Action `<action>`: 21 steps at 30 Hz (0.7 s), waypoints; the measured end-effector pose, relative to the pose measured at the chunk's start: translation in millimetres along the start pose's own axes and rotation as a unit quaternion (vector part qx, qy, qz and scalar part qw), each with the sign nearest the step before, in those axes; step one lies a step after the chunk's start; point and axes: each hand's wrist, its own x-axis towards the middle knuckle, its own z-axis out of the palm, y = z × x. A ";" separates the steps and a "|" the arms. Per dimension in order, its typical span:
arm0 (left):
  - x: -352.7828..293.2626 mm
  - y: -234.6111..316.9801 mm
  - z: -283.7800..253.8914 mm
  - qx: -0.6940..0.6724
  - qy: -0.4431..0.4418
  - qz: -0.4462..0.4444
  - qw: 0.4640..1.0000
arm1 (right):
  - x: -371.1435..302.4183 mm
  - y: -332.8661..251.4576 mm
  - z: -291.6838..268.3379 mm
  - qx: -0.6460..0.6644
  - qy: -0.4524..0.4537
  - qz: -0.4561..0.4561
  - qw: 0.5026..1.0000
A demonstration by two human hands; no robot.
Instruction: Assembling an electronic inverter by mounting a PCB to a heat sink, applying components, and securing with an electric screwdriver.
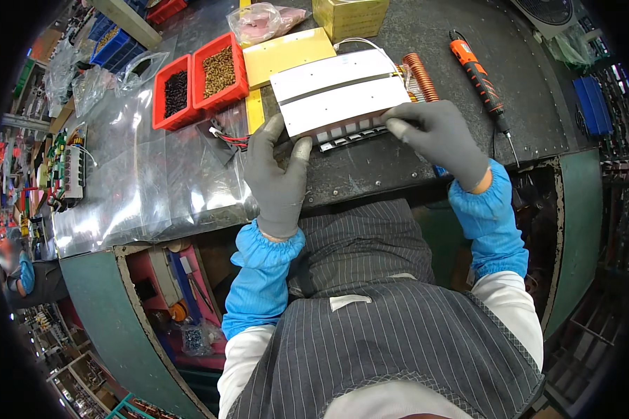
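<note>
A white metal case (342, 89) with a dark stripe across its top lies on the dark bench, its near side showing a row of rectangular slots. My left hand (277, 174), in a grey glove, grips the case's near left corner with thumb and fingers. At the near right corner, my grey-gloved right hand (444, 136) holds the edge between thumb and fingers. Along the case's near lower edge runs a black-and-silver slotted strip (353, 138). Copper-coloured coiled tubing (421, 77) and a white wire sit by its far right end.
Two red bins hold black screws (177, 94) and brass-coloured screws (219, 72). An orange-and-black electric screwdriver (479, 80) lies at right, its bit toward the bench edge. A yellow panel (290, 56) and a cardboard box (349, 17) are behind the case. Clear plastic sheeting (154, 188) covers the left side.
</note>
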 end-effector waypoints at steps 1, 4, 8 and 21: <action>-0.2 -0.9 -0.3 -0.003 0.003 -0.004 1.000 | -1.5 0.7 -4.2 0.002 0.003 0.012 1.000; -1.4 -2.3 -3.0 0.011 0.015 0.007 1.000 | -4.9 6.0 -20.2 -0.019 0.005 0.005 1.000; 1.4 -3.7 -4.3 0.046 0.002 0.026 0.999 | 9.0 -0.9 -60.7 0.055 0.018 0.036 0.998; -0.1 -5.5 -12.1 0.010 -0.025 0.001 1.000 | 158.9 40.4 -38.4 -0.060 -0.187 0.013 0.980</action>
